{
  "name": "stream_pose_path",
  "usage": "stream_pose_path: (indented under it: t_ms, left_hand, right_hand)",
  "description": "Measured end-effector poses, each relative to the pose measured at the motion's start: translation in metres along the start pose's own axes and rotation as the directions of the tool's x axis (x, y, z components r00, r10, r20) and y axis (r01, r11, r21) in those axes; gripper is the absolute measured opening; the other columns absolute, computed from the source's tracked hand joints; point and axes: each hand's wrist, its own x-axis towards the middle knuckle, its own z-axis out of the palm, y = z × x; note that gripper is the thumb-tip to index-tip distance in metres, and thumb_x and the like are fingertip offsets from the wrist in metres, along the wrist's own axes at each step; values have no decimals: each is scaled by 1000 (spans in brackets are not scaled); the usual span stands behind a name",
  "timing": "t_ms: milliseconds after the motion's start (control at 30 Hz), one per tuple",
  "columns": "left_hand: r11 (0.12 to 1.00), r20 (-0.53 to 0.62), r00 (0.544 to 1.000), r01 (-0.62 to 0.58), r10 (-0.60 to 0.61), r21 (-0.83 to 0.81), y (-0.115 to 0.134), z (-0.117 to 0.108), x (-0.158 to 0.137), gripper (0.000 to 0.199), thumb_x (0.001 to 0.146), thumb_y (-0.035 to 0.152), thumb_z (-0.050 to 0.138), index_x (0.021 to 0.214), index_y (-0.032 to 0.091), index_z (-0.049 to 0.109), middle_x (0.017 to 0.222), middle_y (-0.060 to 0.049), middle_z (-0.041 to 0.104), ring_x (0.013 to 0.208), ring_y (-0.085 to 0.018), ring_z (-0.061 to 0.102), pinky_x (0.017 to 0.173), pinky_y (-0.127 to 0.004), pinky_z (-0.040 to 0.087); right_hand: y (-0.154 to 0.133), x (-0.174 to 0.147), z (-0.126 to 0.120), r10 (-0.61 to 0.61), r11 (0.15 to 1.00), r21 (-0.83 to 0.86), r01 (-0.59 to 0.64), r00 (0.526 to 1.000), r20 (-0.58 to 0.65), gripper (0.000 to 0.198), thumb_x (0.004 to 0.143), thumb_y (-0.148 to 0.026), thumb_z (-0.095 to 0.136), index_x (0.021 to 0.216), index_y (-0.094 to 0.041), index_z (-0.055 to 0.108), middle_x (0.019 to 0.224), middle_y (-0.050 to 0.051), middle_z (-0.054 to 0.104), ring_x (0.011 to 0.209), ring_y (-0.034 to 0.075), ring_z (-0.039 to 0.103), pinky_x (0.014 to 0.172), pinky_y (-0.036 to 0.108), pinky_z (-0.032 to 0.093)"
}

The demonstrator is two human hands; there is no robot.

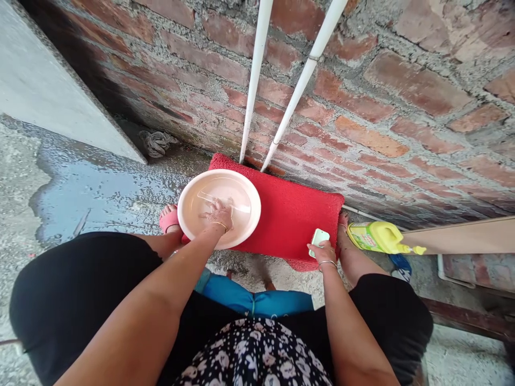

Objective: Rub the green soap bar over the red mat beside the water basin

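A pale pink plastic basin (185,225) holding clear water rests on the left part of a red mat (293,212). My left hand (219,213) is dipped in that water, its fingers spread and nothing visible in them; the water blurs their outline. At the mat's right front edge, my right hand (325,251) grips a small pale green rounded block (321,236) with a whitish edge. Its exact kind I cannot make out, and its underside is hidden. Just right of the mat is a yellow bottle (374,236) with a label and narrow spout.
A brick wall (362,112) with two white pipes (289,107) rises behind the mat. At left are a pale slab (68,80), a bundled cloth (156,143) and wet floor (104,187). A blue seat (257,301) shows between my legs. A beige board (462,237) lies at right.
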Motion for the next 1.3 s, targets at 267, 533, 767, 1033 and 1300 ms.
stream_pose_path:
  t_ms: [267, 533, 767, 1033, 1300]
  left_hand:
    - [1000, -14, 1000, -6, 6, 2, 0, -2, -2, 111, 63, 34, 75, 151, 33, 7, 154, -25, 7, 136, -55, 7, 84, -78, 32]
    - [1000, 13, 1000, 18, -19, 13, 2, -5, -3, 116, 62, 36, 77, 151, 34, 3, 154, -25, 5, 136, -54, 7, 85, -76, 32]
    - [1000, 4, 1000, 6, -6, 1, 1, -3, -2, 113, 63, 33, 75, 151, 34, 4, 154, -25, 5, 136, -54, 7, 85, -77, 32]
    - [1000, 10, 1000, 6, -5, -23, 1, -2, -1, 116, 61, 33, 76, 151, 34, 3, 155, -24, 2, 136, -54, 5, 87, -77, 30]
    - [1000, -16, 1000, 3, -3, -2, 2, -1, -1, 116, 61, 34, 76, 151, 33, 4, 154, -26, 6, 136, -55, 8, 86, -76, 31]
  right_hand:
    - [-62, -42, 12, -193, 980, -44, 195, 979, 60, 46, 76, -56, 59, 111, -28, 53, 109, 5, 51, 90, 20, 60, 73, 30, 44]
    - [-146, -96, 46, -567, 809, -67, 584, 805, 173, 42, 74, -50, 66, 109, -30, 54, 108, 3, 49, 97, 19, 56, 73, 28, 41]
    - [-118, -76, 37, -495, 856, -81, 511, 853, 165, 43, 73, -51, 65, 108, -29, 54, 108, 3, 49, 95, 19, 57, 72, 28, 42]
    - [-15, -16, 7, -63, 998, -5, 64, 994, 91, 47, 74, -56, 62, 106, -24, 55, 103, 7, 57, 91, 21, 61, 75, 30, 45]
    - [-39, -27, 1, -41, 996, -70, 47, 995, 90, 47, 77, -56, 57, 111, -24, 55, 111, 10, 54, 94, 24, 61, 76, 34, 45]
